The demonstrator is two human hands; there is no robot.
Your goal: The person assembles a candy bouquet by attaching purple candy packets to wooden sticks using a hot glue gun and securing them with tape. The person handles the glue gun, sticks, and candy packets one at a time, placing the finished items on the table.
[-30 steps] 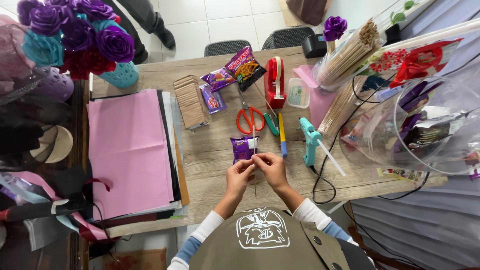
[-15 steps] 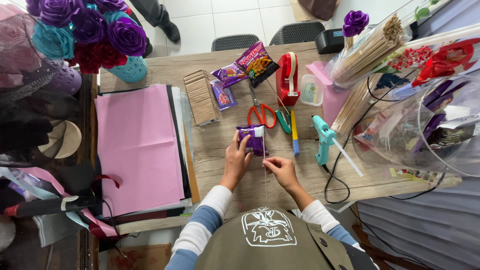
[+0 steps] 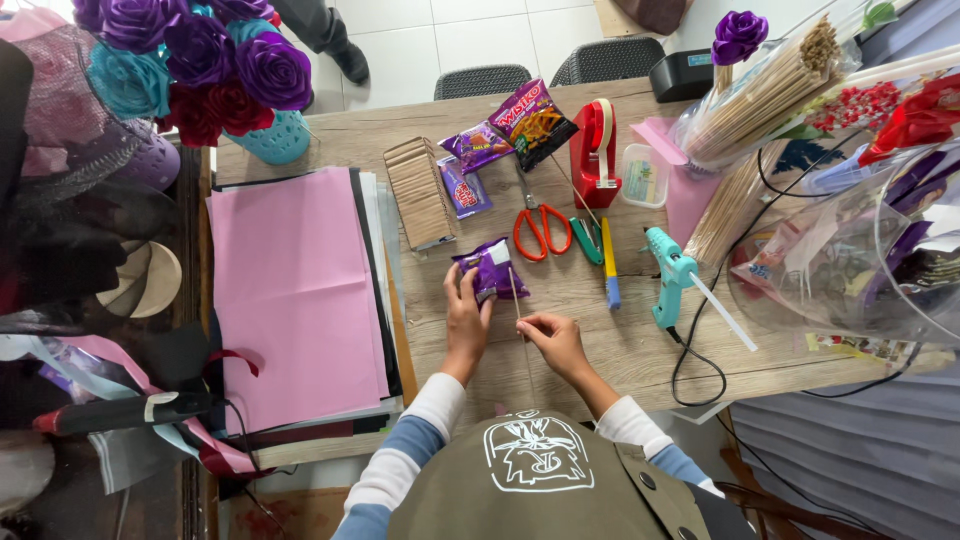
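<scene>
At desk [image 3: 600, 300] centre: left hand [image 3: 466, 312] now grips purple packet [image 3: 490, 268], lifted off pile position. Right hand [image 3: 553, 338], earlier beside left, pulled back; pinches thin stick [image 3: 519, 318] leaning against packet. Scissors [image 3: 540, 228], glue gun [image 3: 668, 275] untouched nearby.
</scene>
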